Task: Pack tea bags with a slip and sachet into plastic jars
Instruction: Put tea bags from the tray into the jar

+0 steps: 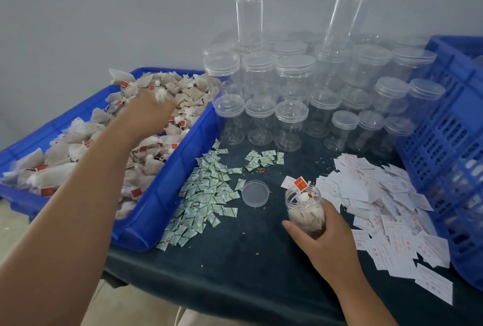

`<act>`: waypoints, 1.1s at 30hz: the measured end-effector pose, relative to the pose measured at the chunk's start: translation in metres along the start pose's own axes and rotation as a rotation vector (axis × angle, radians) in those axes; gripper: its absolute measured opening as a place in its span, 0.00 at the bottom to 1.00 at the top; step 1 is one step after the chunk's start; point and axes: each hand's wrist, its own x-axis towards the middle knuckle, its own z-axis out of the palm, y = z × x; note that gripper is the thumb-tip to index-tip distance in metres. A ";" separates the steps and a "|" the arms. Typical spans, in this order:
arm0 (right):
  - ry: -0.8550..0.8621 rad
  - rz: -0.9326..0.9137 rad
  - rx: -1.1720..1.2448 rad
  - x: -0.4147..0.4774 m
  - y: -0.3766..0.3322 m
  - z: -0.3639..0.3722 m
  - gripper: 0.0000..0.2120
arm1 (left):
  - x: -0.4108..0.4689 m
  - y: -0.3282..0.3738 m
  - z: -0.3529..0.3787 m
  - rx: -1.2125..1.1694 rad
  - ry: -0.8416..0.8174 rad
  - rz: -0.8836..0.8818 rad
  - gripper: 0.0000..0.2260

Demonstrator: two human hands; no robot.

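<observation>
Nothing printed here is sharp enough for me to read.

The small red tags (136,192) on the tea bags (62,154) in my blue tray (167,181) carry pale yellow marks, too small to make out. The same goes for the jar-top tag (300,184) poking out of the jar (305,210) that my right hand (324,239) grips. The sachets (209,195) on the bench (261,260) show green printing, but only as stripes and blocks. The white slips (386,210) bear faint red print, blurred to smudges.

Soft even light; blur @ left hand (149,110).
</observation>
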 end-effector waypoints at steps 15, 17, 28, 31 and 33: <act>0.013 0.007 0.024 -0.001 0.000 -0.001 0.24 | -0.157 0.073 0.137 0.009 -0.497 0.575 0.09; 0.011 -0.005 0.026 0.000 0.000 -0.001 0.23 | -0.161 0.068 0.141 0.006 -0.421 0.640 0.08; 0.028 -0.025 0.127 0.000 0.005 -0.004 0.26 | -0.167 0.073 0.137 0.204 -0.656 0.898 0.15; 0.009 -0.052 0.128 -0.002 0.001 -0.002 0.24 | -0.166 0.068 0.134 0.029 -0.642 0.775 0.09; 0.019 -0.080 0.109 -0.002 -0.004 0.000 0.24 | -0.164 0.063 0.136 -0.129 -0.553 0.682 0.08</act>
